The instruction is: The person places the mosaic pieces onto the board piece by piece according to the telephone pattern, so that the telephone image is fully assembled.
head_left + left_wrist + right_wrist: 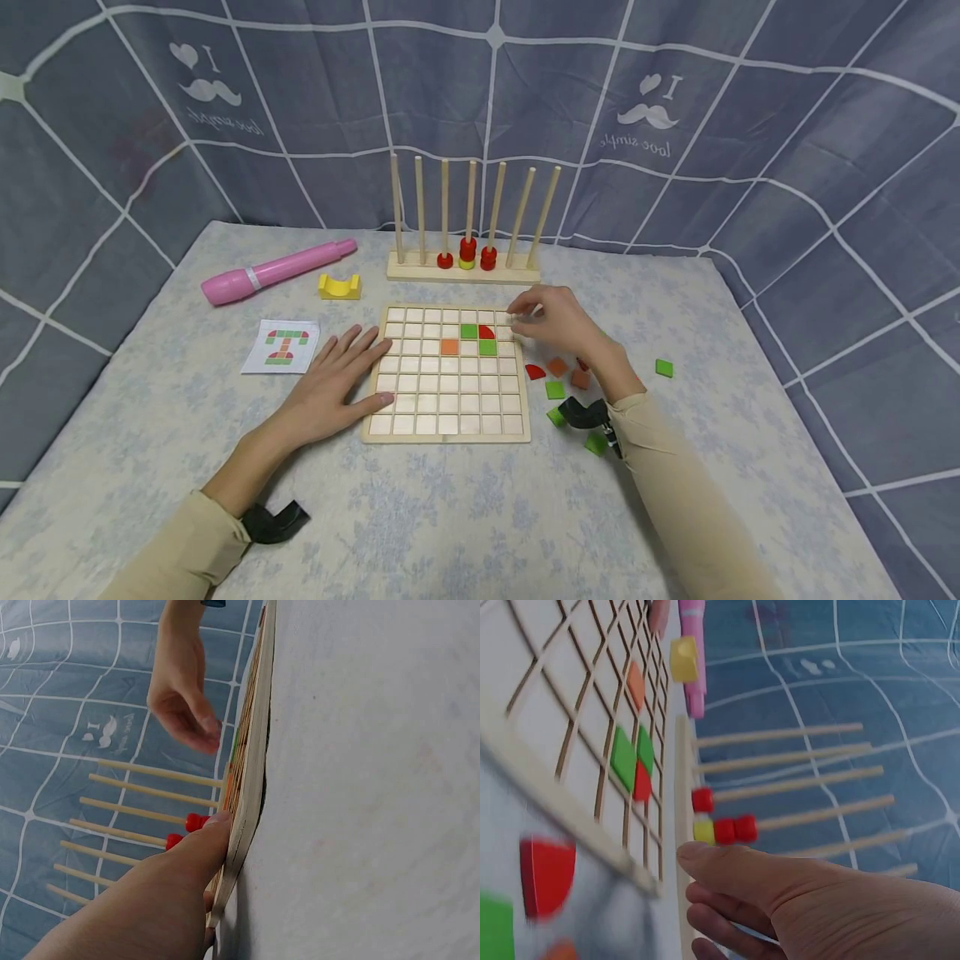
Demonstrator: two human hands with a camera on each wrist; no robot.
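A wooden grid board lies on the table. In its cells sit an orange square tile, two green square tiles and a red quarter-round tile. My left hand rests with spread fingers on the board's left edge, thumb at the rim. At the upper right corner of the board is my right hand, its fingers loosely bent. A gap shows between thumb and fingers in the right wrist view, with nothing visible in it. Loose tiles in green, red and orange lie right of the board, partly under the right forearm.
Behind the board stands a wooden peg rack with red and yellow beads. To the left lie a pattern card, a yellow curved block and a pink stick. One green tile lies apart at the right.
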